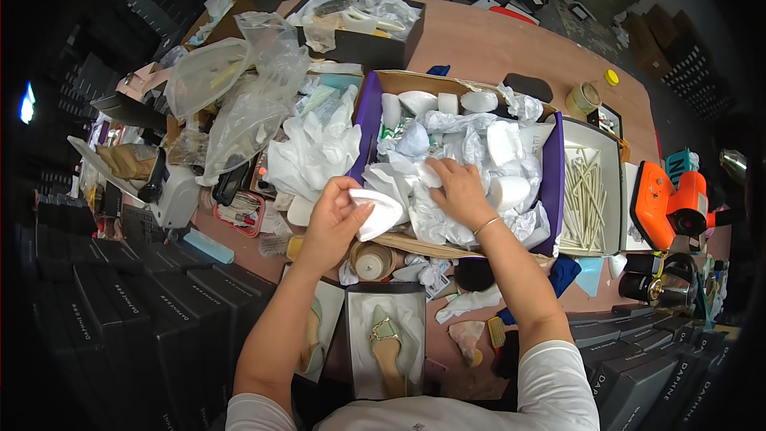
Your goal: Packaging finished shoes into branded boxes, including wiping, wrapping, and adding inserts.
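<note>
My left hand pinches a white, pointed shoe toe insert over the near left edge of a purple-sided box. Inside that box, my right hand has its curled fingers on crumpled white tissue paper; the fingertips are partly hidden in it. More white toe inserts lie among the paper around that hand. Close to my body, a green pointed shoe with a gold buckle rests in an open shoebox. Its mate is left of it, partly behind my left forearm.
Left of the purple box are white paper and clear plastic bags. Pale sticks fill a tray on the right, beside an orange device. Stacked dark shoeboxes flank me. A filled box stands behind.
</note>
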`<action>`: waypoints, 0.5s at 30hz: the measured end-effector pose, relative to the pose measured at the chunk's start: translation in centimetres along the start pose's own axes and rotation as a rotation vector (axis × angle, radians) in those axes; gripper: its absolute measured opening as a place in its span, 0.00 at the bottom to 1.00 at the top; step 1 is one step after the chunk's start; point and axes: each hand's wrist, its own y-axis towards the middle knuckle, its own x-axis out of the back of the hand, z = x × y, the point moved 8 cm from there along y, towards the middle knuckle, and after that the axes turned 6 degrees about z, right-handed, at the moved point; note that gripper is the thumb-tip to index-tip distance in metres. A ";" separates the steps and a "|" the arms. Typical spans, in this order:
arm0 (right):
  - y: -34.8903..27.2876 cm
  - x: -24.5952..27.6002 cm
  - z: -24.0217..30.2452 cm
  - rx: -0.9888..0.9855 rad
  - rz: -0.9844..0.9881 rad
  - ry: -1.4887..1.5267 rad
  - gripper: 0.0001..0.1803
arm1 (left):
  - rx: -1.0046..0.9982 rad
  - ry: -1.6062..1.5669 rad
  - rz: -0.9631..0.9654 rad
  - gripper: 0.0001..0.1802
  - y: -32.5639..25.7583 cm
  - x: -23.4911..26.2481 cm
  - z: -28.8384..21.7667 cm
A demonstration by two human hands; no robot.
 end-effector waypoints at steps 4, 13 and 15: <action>-0.4 0.3 -1.3 -0.035 -0.045 0.176 0.24 | -0.069 0.038 -0.027 0.22 -3.2 -0.4 -1.4; -1.9 10.1 4.0 0.142 -0.550 0.083 0.23 | -0.579 0.863 -0.280 0.23 -14.1 -0.3 -7.7; -1.8 11.3 3.4 0.058 -0.512 0.250 0.22 | -0.553 0.900 -0.266 0.23 -15.5 -0.3 -7.1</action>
